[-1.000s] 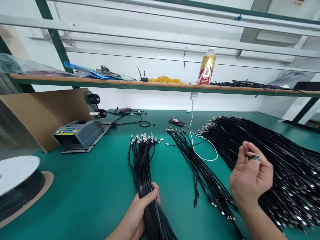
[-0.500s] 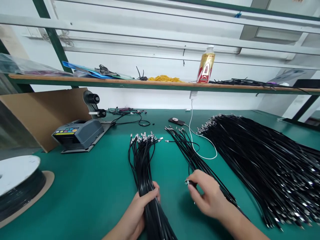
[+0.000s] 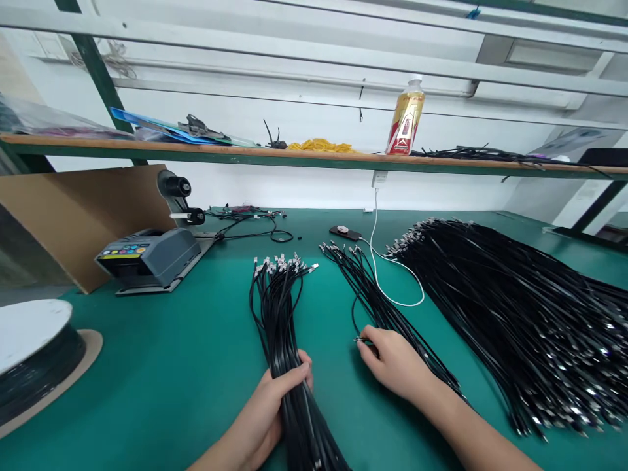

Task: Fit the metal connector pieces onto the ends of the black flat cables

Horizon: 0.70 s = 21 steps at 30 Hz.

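Lower centre, the left hand (image 3: 267, 399) encircles a cable bundle (image 3: 279, 327), presumably keeping it together; right of centre, the right hand (image 3: 392, 360) pinches one cable's tip (image 3: 358, 339).

The bundled cables (image 3: 279, 320) have smooth, faintly glossy jackets that look like plastic, and shiny metal plugs (image 3: 280, 264). The surface (image 3: 196, 366) is smooth with a soft sheen. The upright panel (image 3: 88, 212) is matt cardboard, the tape dispenser (image 3: 169, 258) satin plastic, the shelf (image 3: 220, 150) wood-edged, the drink bottle (image 3: 406, 121) glossy plastic.
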Available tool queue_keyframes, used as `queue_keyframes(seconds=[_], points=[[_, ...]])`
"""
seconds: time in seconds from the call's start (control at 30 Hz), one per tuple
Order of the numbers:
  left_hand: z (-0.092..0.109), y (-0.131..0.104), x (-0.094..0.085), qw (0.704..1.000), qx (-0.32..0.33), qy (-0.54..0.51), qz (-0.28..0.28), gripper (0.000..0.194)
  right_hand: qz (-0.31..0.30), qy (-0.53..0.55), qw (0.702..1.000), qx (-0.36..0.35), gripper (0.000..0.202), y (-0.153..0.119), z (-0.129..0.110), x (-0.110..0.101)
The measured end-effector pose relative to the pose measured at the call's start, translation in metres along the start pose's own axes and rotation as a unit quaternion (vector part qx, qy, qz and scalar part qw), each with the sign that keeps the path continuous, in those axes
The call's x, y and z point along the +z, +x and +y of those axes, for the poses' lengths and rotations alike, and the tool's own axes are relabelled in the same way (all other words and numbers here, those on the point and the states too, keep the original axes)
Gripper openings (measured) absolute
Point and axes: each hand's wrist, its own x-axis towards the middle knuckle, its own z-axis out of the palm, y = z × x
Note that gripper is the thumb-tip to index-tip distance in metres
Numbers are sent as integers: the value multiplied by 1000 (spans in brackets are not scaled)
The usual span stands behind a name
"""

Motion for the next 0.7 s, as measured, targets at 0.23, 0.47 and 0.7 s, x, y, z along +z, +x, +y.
queue_keyframes(seconds=[0.23,0.47,0.7], points=[[1,-3,1,1000,-7,-15,4,18,58,11,998,18,23,-5,0,-13],[2,-4,4,1000,11,22,-6,29,-120,235,952,-155,9,-30,-47,-15],[1,-3,2,997,-10,70,12,32,-188,264,937,-132,8,-33,-52,-3]])
